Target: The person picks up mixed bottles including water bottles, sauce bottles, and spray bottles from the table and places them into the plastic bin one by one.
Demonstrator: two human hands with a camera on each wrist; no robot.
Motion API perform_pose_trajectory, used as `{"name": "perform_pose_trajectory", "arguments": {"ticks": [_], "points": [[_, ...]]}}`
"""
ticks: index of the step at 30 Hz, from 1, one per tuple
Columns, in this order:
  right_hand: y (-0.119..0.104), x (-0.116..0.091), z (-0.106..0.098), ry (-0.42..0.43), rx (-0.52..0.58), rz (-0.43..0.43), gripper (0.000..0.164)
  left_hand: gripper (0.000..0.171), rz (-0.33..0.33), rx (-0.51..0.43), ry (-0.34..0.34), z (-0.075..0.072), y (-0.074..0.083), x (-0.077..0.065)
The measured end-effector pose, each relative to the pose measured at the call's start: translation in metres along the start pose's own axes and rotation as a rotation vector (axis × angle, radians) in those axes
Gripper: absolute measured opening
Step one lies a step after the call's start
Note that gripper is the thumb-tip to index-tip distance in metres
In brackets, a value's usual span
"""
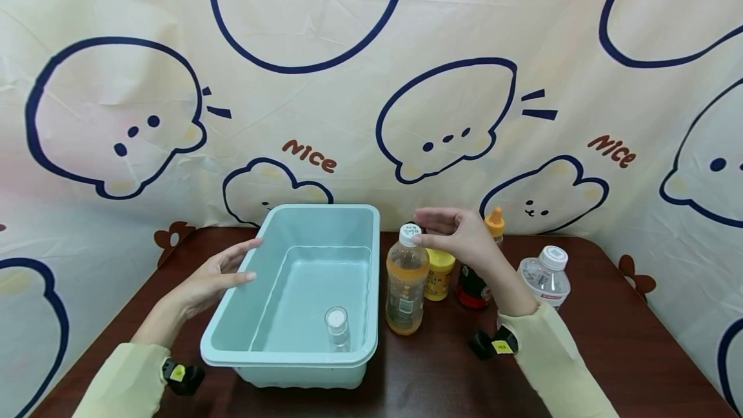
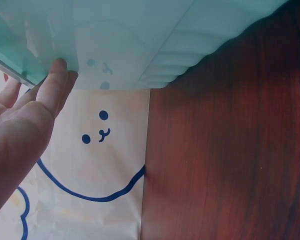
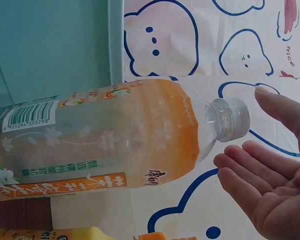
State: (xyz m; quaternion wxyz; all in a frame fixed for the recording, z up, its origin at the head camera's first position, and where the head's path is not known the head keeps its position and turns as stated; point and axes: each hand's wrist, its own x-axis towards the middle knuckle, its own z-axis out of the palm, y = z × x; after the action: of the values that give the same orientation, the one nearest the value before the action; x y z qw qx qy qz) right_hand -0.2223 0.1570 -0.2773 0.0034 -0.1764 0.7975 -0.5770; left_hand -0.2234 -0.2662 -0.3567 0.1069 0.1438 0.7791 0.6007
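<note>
Your right hand gapes beside the bottle (likely slick, squeezable; weight unclear); grip its body; left hand loose by the tub.

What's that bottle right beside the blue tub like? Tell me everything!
The bottle stands upright on the dark table, just right of the tub. It looks like clear plastic, with a ridged white cap on. Orange bands, white flowers, lettering and a barcode decorate its sides. The right grip hovers beside the cap, apparently not touching. I can't tell whether any drink is inside.
</note>
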Motion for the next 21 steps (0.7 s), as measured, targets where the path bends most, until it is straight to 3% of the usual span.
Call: {"name": "perform_pose_trajectory", "arguments": {"ticks": [21], "points": [[0.0068,-0.0007,0.0079,-0.025,-0.003,0.002,0.051,0.067,0.002,-0.019,-0.020,-0.0010,0.0010,0.0024]]}}
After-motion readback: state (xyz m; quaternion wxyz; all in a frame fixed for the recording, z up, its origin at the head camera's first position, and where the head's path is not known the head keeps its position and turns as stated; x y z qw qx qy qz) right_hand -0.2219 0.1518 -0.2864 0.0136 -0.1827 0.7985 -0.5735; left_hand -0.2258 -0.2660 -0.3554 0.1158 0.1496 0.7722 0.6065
